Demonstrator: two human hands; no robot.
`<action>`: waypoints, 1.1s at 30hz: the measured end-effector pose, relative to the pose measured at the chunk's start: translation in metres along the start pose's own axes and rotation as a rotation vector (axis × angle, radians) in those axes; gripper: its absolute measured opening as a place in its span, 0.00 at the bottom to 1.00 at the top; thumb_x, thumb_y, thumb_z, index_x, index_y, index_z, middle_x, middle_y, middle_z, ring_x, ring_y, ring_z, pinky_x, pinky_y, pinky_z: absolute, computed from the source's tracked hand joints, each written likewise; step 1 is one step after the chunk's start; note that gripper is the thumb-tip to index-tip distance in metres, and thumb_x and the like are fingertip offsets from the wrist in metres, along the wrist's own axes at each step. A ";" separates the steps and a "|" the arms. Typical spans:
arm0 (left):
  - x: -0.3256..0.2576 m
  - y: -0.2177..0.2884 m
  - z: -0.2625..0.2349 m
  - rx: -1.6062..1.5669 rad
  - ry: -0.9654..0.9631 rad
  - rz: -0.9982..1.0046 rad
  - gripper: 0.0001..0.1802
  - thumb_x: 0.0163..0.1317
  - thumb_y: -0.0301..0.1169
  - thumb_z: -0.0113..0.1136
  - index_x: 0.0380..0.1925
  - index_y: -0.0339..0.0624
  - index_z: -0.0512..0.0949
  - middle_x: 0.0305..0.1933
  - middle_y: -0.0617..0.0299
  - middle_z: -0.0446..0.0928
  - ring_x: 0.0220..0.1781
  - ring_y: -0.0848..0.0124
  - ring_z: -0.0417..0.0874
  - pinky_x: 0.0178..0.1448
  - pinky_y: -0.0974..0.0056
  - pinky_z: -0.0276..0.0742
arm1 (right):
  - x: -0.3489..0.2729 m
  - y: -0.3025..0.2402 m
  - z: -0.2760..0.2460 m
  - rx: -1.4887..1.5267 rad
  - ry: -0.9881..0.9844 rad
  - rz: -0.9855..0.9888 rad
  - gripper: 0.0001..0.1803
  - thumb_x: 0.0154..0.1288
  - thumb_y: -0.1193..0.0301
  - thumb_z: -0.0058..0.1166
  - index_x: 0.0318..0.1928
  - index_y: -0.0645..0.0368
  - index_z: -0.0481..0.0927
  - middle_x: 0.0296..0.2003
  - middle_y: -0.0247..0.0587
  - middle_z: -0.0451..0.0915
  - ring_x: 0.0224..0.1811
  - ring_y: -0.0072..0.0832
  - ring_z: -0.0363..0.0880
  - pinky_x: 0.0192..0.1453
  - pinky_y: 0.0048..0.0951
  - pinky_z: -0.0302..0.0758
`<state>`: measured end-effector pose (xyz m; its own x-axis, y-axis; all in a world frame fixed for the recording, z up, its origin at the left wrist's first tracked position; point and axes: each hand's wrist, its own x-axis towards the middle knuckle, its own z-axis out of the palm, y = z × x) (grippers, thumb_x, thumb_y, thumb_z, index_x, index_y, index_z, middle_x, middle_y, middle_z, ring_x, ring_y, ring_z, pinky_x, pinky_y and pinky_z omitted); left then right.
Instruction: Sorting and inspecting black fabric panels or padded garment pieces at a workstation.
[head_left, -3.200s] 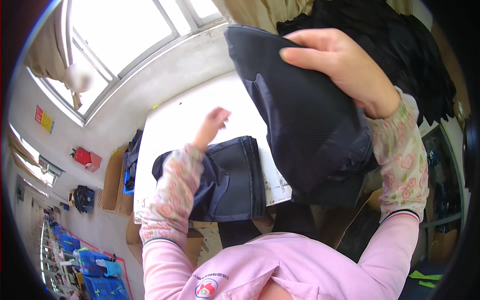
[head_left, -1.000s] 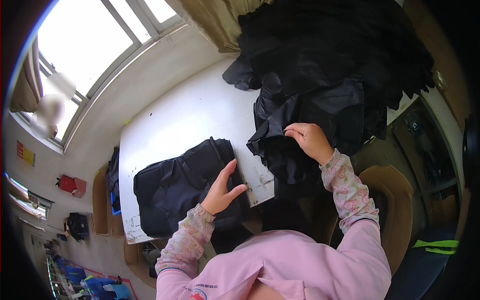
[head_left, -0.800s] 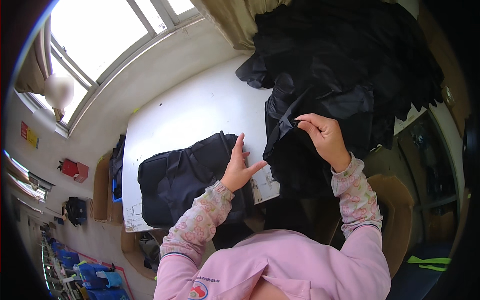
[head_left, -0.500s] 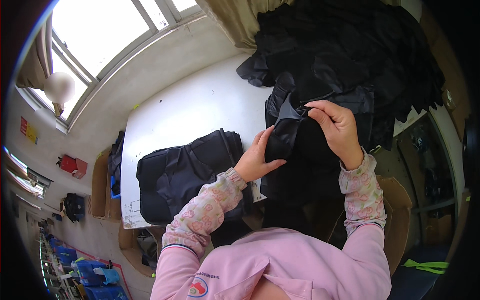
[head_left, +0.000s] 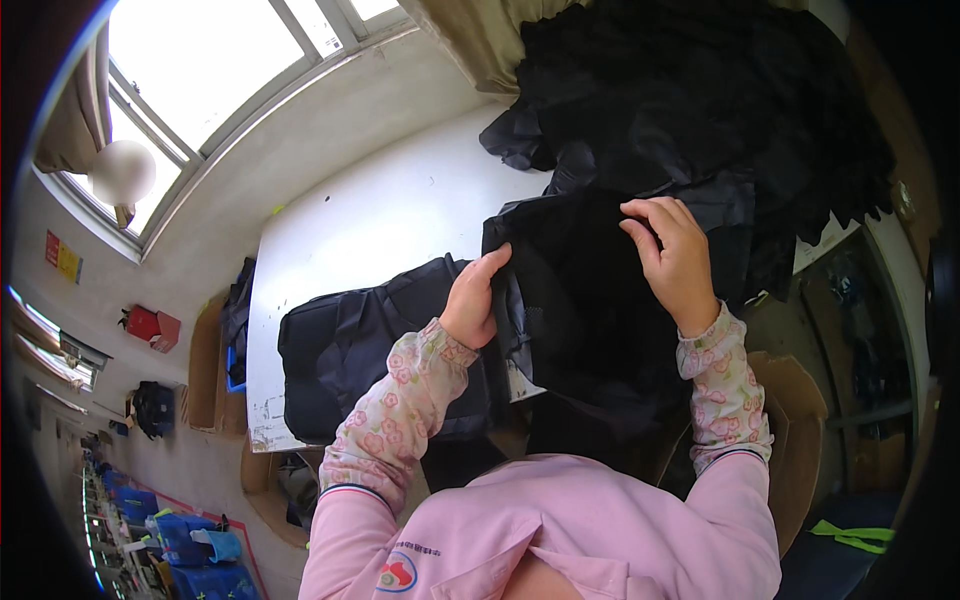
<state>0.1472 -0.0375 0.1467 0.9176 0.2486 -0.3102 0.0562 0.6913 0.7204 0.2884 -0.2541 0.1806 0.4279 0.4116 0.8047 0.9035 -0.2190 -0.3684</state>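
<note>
A black garment (head_left: 590,270) hangs over the table's front edge before me, one side of it raised. My left hand (head_left: 475,298) grips its left edge, thumb on top and the other fingers mostly out of sight behind the cloth. Over the garment's right part hovers my right hand (head_left: 675,255), fingers curled, with thumb and forefinger close together; whatever is in them does not show against the black cloth. Left of the garment lies a stack of folded black garments (head_left: 365,350), close by my left forearm.
A large heap of black garments (head_left: 700,90) covers the far right of the white table (head_left: 350,230). Cardboard boxes (head_left: 790,430) stand below the table's front and left side (head_left: 210,375). A wall with a window (head_left: 200,60) rises behind.
My left hand has moved left, and the garment's edge has come with it, spreading the cloth out flatter. My right hand has barely moved; the small dark tip at its fingers no longer shows.
</note>
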 end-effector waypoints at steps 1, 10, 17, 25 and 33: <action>0.001 0.003 -0.002 -0.001 0.008 0.000 0.12 0.69 0.36 0.53 0.40 0.38 0.78 0.34 0.61 0.83 0.31 0.69 0.85 0.36 0.66 0.83 | -0.005 -0.005 0.000 0.006 -0.004 0.002 0.09 0.61 0.73 0.60 0.43 0.60 0.81 0.35 0.40 0.81 0.35 0.36 0.78 0.40 0.32 0.74; 0.002 0.016 -0.008 -0.041 0.033 0.114 0.14 0.70 0.38 0.52 0.42 0.37 0.78 0.38 0.58 0.84 0.35 0.67 0.86 0.41 0.64 0.84 | -0.040 0.012 -0.021 0.295 -0.312 0.418 0.06 0.62 0.73 0.59 0.37 0.63 0.83 0.28 0.44 0.83 0.26 0.31 0.81 0.33 0.25 0.73; 0.011 0.011 -0.011 -0.101 -0.015 0.161 0.16 0.71 0.38 0.50 0.45 0.36 0.78 0.42 0.56 0.84 0.41 0.64 0.86 0.49 0.60 0.84 | -0.054 -0.043 -0.030 0.667 -0.546 0.384 0.37 0.56 0.63 0.70 0.64 0.57 0.68 0.50 0.47 0.81 0.47 0.34 0.83 0.52 0.32 0.79; 0.003 0.015 0.052 -0.174 -0.285 0.241 0.30 0.71 0.49 0.51 0.63 0.38 0.67 0.61 0.52 0.75 0.63 0.62 0.76 0.68 0.57 0.69 | -0.040 -0.064 -0.015 0.620 -0.551 0.669 0.49 0.54 0.80 0.65 0.73 0.63 0.50 0.63 0.53 0.68 0.65 0.37 0.70 0.68 0.30 0.65; -0.023 0.006 0.031 1.476 -0.790 0.731 0.75 0.36 0.53 0.80 0.75 0.42 0.38 0.79 0.43 0.36 0.81 0.49 0.36 0.78 0.39 0.33 | 0.036 -0.040 -0.057 1.248 -0.119 0.764 0.24 0.63 0.80 0.56 0.60 0.64 0.71 0.47 0.38 0.80 0.46 0.24 0.81 0.52 0.23 0.78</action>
<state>0.1388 -0.0596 0.1771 0.8397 -0.4533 0.2991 -0.5358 -0.6013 0.5927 0.2658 -0.2804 0.2509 0.7448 0.6320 0.2139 -0.1300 0.4519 -0.8825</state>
